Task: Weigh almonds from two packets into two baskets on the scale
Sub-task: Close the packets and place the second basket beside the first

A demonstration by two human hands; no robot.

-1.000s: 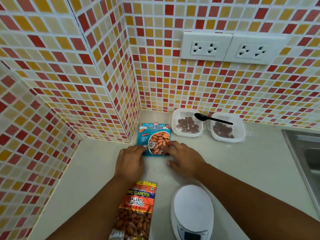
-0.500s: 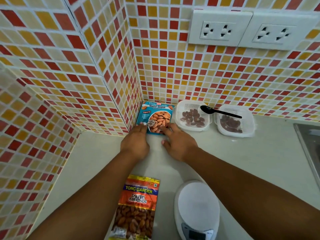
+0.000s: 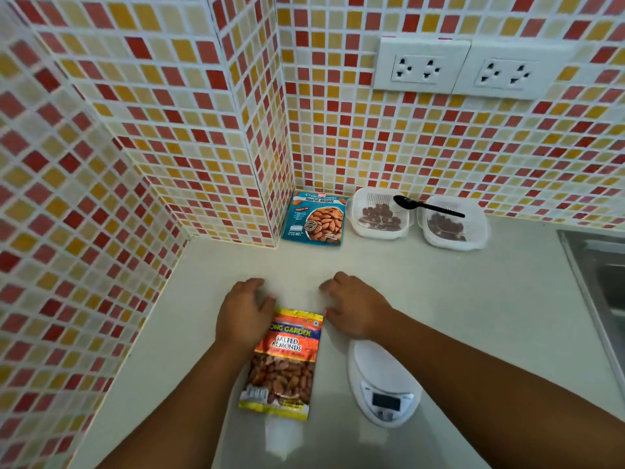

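Observation:
A blue roasted-almonds packet (image 3: 316, 218) stands leaning in the tiled corner at the back. Beside it two white baskets (image 3: 358, 201) (image 3: 477, 228) each hold a few almonds, and a black spoon (image 3: 422, 204) lies across their rims. An orange salted-almonds packet (image 3: 285, 360) lies flat near me. My left hand (image 3: 241, 316) rests at the packet's top left corner, fingers loosely curled, overlapping its edge. My right hand (image 3: 355, 306) hovers just right of the packet's top, fingers bent and apart, holding nothing. A white scale (image 3: 382, 384) sits under my right forearm.
Tiled walls close in the counter at the left and back, with a jutting tiled column behind the blue packet. Two wall sockets (image 3: 422, 67) sit above the baskets. A steel sink (image 3: 602, 282) begins at the right edge.
Both hands let go of the blue packet, which now stands in the corner, and pulled back toward me to the top of the orange packet.

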